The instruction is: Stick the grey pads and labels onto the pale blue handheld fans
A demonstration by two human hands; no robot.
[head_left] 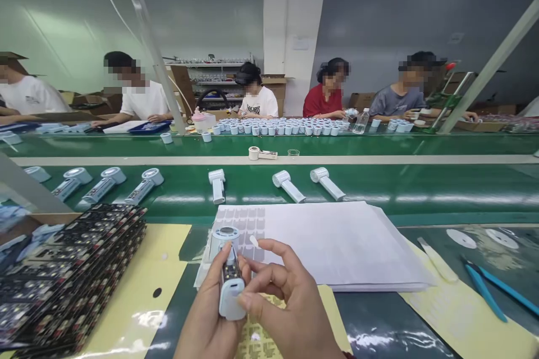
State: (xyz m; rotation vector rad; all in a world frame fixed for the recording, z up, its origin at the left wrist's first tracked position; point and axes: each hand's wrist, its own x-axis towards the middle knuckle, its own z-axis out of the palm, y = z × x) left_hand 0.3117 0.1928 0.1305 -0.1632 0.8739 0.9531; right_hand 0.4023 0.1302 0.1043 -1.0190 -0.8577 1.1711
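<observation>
A light blue handheld fan (pixel 231 304) is in front of me, its round head pointing away and its handle end towards me. A dark circuit board with small pale parts shows in the open handle. My left hand (pixel 213 308) is wrapped round the handle, thumb on top. With thumb and fingers, my right hand (pixel 290 303) grips the handle's near end. A small white piece (pixel 254 241) clings to the raised right index fingertip. Under the hands lies a yellow sheet (pixel 269 348) with die-cut shapes. Just beyond is a white sheet (pixel 328 241) beside rows of grey stickers (pixel 248 214).
Stacked circuit board panels (pixel 80 269) stand at left. Blue-handled cutters (pixel 488 291) and a pale blade-shaped tool (pixel 438 261) lie at right. Several fans (pixel 288 186) rest on the green conveyor belt (pixel 379 179). Across it, several people sit behind rows of blue fan heads (pixel 278 128).
</observation>
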